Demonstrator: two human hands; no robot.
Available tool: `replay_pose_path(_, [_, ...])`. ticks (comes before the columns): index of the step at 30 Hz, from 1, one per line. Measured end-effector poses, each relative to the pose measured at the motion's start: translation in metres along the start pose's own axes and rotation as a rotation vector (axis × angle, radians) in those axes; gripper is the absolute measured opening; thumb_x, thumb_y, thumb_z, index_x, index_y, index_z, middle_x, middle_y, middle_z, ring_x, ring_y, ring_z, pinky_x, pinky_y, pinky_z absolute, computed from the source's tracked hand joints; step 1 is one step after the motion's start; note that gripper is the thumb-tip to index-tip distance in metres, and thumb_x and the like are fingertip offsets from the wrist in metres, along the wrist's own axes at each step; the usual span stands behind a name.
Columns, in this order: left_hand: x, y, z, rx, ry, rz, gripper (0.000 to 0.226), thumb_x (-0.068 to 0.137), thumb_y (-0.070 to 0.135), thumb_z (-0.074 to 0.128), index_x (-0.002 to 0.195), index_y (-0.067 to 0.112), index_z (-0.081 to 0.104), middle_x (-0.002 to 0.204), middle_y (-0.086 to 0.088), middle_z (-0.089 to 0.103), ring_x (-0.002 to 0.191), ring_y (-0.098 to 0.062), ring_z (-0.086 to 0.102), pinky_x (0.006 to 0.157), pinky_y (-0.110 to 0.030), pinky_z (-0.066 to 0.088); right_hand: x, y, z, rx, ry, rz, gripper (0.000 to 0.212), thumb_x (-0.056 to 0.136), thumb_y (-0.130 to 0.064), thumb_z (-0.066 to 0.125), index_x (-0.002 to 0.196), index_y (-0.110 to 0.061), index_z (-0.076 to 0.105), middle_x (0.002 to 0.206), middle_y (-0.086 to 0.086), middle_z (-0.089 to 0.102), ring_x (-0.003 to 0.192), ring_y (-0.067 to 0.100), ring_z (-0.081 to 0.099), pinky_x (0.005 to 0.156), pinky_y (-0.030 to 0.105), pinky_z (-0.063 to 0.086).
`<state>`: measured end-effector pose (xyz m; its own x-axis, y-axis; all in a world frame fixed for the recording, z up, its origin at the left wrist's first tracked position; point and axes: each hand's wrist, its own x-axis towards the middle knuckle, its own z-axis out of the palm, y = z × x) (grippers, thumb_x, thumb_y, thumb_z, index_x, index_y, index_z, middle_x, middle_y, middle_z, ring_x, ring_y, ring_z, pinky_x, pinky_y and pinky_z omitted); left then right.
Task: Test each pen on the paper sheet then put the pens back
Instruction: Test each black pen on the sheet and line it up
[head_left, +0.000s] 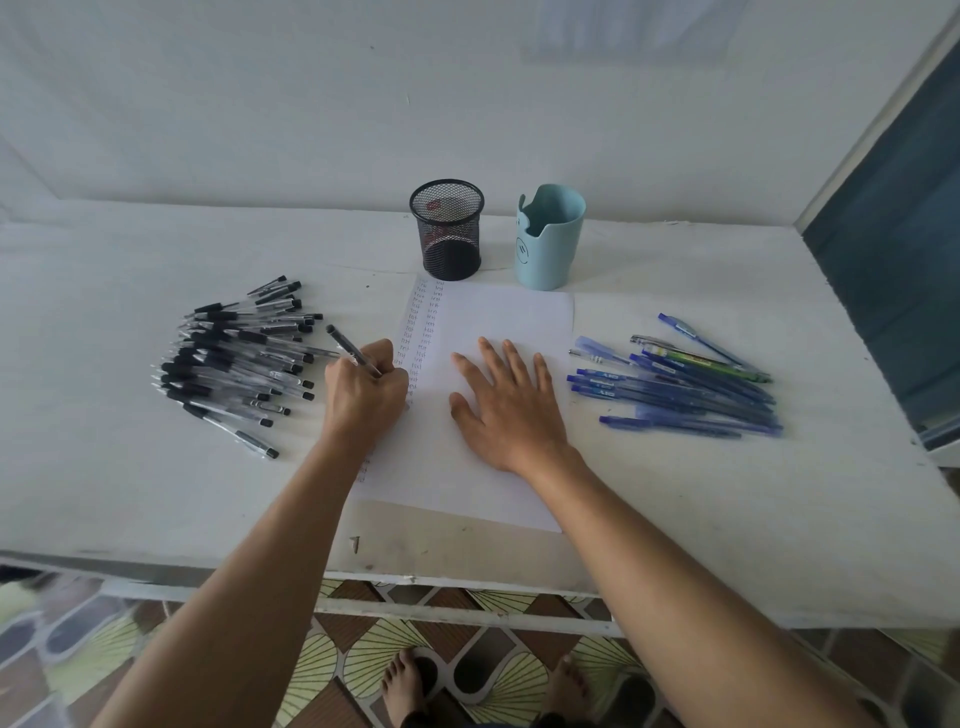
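Head view.

- Worktop (727, 493): white and scuffed, set against a pale wall.
- Paper sheet (498, 317): white, lying flat at the worktop's middle. Columns of small written marks run down its left side.
- Left hand (363, 389): fingers curled tight round a black pen (349, 349) at the sheet's left edge. The pen slants up and to the left, and its tip is hidden among the fingers.
- Right hand (511, 405): flat on the sheet, palm down, fingers straight and spread, holding nothing.
- Black pen pile (234, 358): many clear-barrelled pens with black grips, heaped on the worktop left of the sheet.
- Blue pen pile (685, 387): a smaller heap right of the sheet, with one green-barrelled pen among them.
- Black mesh holder (448, 228): upright, just beyond the sheet's far edge.
- Light blue cup (550, 236): upright beside the mesh holder, on its right.
- Floor (332, 660): patterned tiles below the worktop's near edge, with two bare feet on them.
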<state>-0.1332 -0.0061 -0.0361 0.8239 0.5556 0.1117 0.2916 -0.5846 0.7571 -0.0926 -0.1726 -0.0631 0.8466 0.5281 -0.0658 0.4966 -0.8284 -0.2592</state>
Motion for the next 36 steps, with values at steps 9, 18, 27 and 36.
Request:
replay_pose_path(9, [0.002, -0.006, 0.001, -0.041, 0.012, -0.011, 0.02, 0.068, -0.004, 0.051, 0.061, 0.004, 0.034, 0.056, -0.006, 0.033, 0.05, -0.014, 0.027, 0.039, -0.02, 0.02, 0.001, 0.0, -0.001, -0.004, -0.013, 0.005, 0.058, 0.104, -0.051, 0.024, 0.158, -0.035, 0.014, 0.168, -0.001, -0.001, 0.154, 0.022, -0.006, 0.122, 0.05, -0.01])
replay_pose_path(18, [0.021, -0.014, -0.013, -0.582, -0.061, -0.139, 0.028, 0.103, 0.039, 0.047, 0.111, 0.012, 0.047, 0.048, 0.001, 0.041, 0.034, -0.017, 0.035, 0.038, -0.024, 0.027, 0.003, 0.0, -0.005, -0.027, -0.094, 0.004, 0.059, 0.104, -0.052, 0.021, 0.159, -0.034, 0.007, 0.168, -0.001, -0.007, 0.154, 0.023, -0.011, 0.122, 0.05, -0.01])
replay_pose_path(27, [0.042, 0.003, -0.028, -0.345, -0.145, -0.009, 0.027, 0.105, 0.03, 0.041, 0.113, 0.018, 0.064, 0.046, 0.003, 0.054, 0.037, -0.017, 0.043, 0.04, -0.022, 0.034, 0.006, -0.003, -0.019, -0.106, -0.191, -0.006, 0.061, 0.105, -0.052, 0.019, 0.159, -0.031, 0.001, 0.167, 0.002, -0.011, 0.153, 0.025, -0.012, 0.122, 0.053, -0.006])
replay_pose_path(36, [0.05, 0.003, -0.022, -0.371, -0.098, 0.005, 0.026, 0.094, 0.044, 0.064, 0.104, 0.024, 0.076, 0.049, -0.006, 0.051, 0.036, -0.008, 0.033, 0.041, -0.017, 0.03, 0.01, -0.006, -0.022, -0.064, -0.062, 0.003, 0.073, 0.097, -0.058, 0.037, 0.157, -0.025, 0.015, 0.165, 0.006, 0.01, 0.152, 0.026, 0.005, 0.119, 0.054, 0.009])
